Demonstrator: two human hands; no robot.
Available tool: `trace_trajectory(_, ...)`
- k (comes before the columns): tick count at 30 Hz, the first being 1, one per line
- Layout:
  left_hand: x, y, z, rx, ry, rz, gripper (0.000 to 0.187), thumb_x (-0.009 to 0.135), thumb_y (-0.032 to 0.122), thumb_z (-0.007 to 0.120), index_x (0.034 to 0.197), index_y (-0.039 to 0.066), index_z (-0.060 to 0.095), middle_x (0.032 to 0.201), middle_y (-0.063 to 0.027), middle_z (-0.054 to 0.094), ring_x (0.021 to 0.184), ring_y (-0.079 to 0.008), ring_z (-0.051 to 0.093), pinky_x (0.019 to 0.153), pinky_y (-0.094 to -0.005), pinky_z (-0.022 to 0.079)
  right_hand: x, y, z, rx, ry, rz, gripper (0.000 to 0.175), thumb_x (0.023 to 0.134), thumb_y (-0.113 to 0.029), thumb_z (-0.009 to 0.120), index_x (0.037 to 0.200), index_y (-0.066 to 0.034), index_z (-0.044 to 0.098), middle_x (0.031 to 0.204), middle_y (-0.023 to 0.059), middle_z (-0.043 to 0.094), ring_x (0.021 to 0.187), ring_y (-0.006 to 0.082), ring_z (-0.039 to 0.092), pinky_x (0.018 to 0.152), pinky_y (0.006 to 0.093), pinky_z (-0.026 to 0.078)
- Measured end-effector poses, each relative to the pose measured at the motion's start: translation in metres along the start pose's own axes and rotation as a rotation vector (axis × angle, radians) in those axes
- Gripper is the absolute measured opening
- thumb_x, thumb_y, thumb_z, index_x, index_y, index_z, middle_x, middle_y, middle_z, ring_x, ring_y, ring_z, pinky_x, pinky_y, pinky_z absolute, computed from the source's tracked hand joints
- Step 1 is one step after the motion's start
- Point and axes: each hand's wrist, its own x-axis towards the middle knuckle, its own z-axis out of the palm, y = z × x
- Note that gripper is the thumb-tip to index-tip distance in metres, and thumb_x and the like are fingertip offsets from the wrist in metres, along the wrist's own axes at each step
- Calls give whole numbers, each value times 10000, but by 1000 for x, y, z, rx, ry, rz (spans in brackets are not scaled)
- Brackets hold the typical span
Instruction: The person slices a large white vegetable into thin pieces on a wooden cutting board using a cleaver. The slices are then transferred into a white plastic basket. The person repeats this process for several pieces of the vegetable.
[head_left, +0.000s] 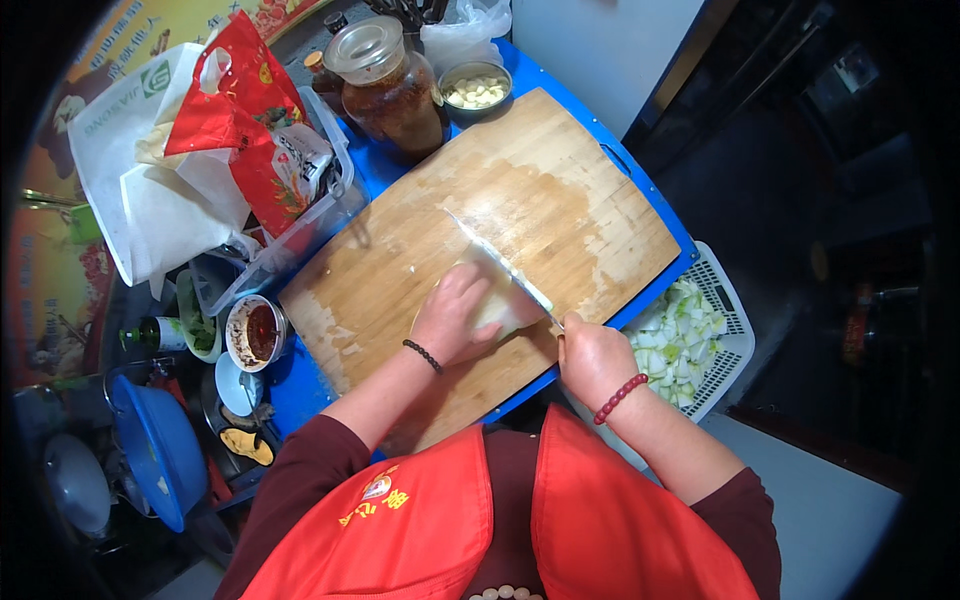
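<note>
My left hand (450, 309) presses on a pale, smooth vegetable (504, 298), perhaps a peeled gourd or radish, and partly covers it. The vegetable lies on a wet wooden cutting board (360, 277). In my right hand (598, 361) is the handle of a kitchen knife (489, 250), its long blade slanting along the vegetable's right side. A thin whitish strip clings along the blade. How deep the edge sits in the vegetable cannot be seen.
Right of the board, a white plastic basket (739, 330) holds chopped pale-green pieces (679, 345). Behind stand a glass jar (394, 105) and a metal bowl (454, 109) of white cubes. At left are a clear bin (281, 262), a sauce tub (238, 356) and a blue basin (161, 450).
</note>
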Motion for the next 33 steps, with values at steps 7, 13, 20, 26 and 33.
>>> trace_trajectory(7,0,-5,-3,-55,1,-43,626,690,287,797,1232,36,610,1338,-203,535,1243,-404,503,1042,-470,446,42,11,29,-19,-89,15,113,860,-102,595,847,0,643,763,240,674,748,410,683,682,500,546)
trace_trajectory(13,0,-12,-1,-68,14,-35,630,677,299,800,1226,47,617,1326,-190,541,1227,-403,509,1033,-467,451,67,18,55,-47,-164,63,114,807,-70,621,874,-8,690,851,237,706,809,394,706,744,466,567)
trace_trajectory(20,-1,-4,-2,-13,23,-48,624,678,293,798,1219,47,610,1309,-179,541,1199,-400,510,1008,-466,457,37,21,8,59,1,38,149,865,-164,636,881,-21,673,798,232,684,755,407,676,710,496,552)
trace_trajectory(26,0,-3,-2,-17,41,-8,585,673,287,803,1169,44,608,1266,-178,544,1185,-397,511,996,-465,462,1,0,-8,56,30,-10,122,849,-150,643,844,-28,650,748,213,666,724,396,667,666,492,543)
trace_trajectory(33,-1,1,0,55,-3,-24,582,672,301,807,1153,41,607,1261,-181,541,1187,-384,513,993,-461,470,6,-8,6,-43,-31,34,118,846,-121,611,813,-12,642,745,230,670,732,399,678,680,491,546)
